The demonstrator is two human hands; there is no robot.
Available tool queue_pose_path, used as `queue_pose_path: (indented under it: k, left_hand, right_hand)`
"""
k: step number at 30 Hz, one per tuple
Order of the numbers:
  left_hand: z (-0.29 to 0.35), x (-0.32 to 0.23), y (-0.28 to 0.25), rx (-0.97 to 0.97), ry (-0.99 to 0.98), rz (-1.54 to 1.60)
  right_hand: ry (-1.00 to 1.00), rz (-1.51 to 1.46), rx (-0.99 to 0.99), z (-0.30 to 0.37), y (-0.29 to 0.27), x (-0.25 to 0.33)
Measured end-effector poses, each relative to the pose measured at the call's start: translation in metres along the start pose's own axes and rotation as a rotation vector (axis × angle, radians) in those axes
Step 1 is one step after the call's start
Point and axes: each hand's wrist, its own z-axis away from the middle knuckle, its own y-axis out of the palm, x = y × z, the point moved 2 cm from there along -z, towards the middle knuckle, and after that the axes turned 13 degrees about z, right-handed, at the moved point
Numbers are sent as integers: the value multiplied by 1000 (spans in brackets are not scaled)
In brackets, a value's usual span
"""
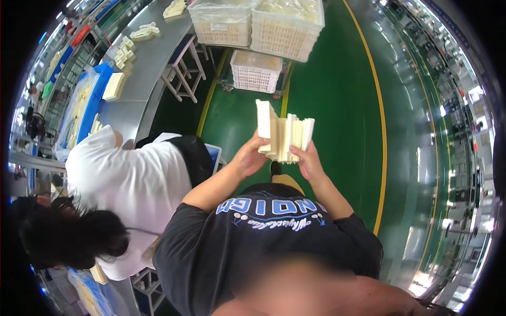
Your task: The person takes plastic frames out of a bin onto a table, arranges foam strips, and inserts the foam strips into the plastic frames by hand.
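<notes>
Basically, a row of cream plastic pieces [282, 138] sits pinched between the left hand [252, 156] and right hand [309, 162], probably because without that inward squeeze they'd splay apart. White crates [221, 32] are beyond the hands; a co-worker [129, 174] is off to their left.

On chest of black T-shirt [205, 239]: bears row of large block capitals [269, 207] in blue and white. Just below row, as viewed from above: bears line of smaller white script [279, 225], slanted, handwriting style. On front face of upper left white crate [226, 37], beside second crate [287, 45]: carries small pale label [217, 27]; too small to read.
</notes>
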Motion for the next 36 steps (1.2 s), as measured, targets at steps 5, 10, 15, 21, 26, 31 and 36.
queue_pose_path:
  k: [5, 10, 15, 21, 26, 31, 36]
  left_hand:
    - [-76, -60, -6, -135, 212, 65]
    - [-109, -131, -23, -247, 394, 140]
    - [-132, -200, -44, -307, 665, 162]
    - [-153, -302, -75, -347, 819, 210]
    - [-146, -378, -103, -300, 946, 261]
    - [-134, -446, -136, -412, 1138, 226]
    - [-130, -498, -196, -617, 1266, 228]
  right_hand:
    - [135, 87, 225, -136, 6, 26]
    - [147, 28, 517, -250, 57, 28]
    - [180, 73, 742, -340, 125, 23]
    - [321, 90, 891, -436, 212, 13]
    - [419, 12, 1050, -499, 296, -17]
    - [451, 49, 1231, -546, 389, -47]
    - [444, 223, 1387, -592, 462, -86]
